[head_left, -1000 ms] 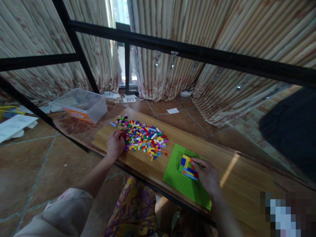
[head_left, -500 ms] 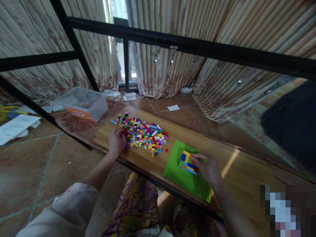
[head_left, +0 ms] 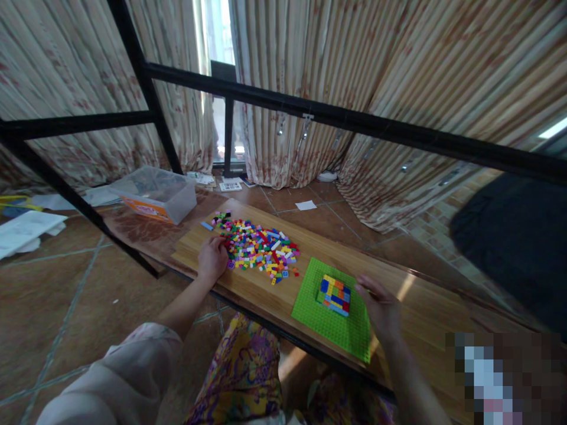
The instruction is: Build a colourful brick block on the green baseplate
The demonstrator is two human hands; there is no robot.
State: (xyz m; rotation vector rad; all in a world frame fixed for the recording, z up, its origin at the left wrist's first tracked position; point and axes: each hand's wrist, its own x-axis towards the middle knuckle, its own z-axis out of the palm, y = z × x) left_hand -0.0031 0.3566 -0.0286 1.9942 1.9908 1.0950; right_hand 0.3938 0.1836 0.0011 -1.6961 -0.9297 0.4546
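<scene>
My left hand (head_left: 213, 258) rests at the near left edge of a pile of small coloured bricks (head_left: 259, 245). Its fingers are curled in against the bricks, and whatever they may hold is hidden. On a green baseplate (head_left: 305, 304) stands a low block of joined bricks (head_left: 335, 295) in yellow, blue, orange, red and light blue. Just right of that block, over the plate's right edge, hovers my right hand (head_left: 380, 304). Its fingers are loosely bent, apart from the block, and no brick shows between them.
The wooden board (head_left: 425, 319) lies on a low table. A clear plastic box (head_left: 181, 198) with an orange label stands at its far left. Black metal bars (head_left: 266, 100) cross in front of the curtains. A dark rounded object (head_left: 509, 236) is at the right.
My right hand has lifted off the brick block and drawn back to the right, leaving its top uncovered. The left hand stays at the pile. The camera view has shifted slightly.
</scene>
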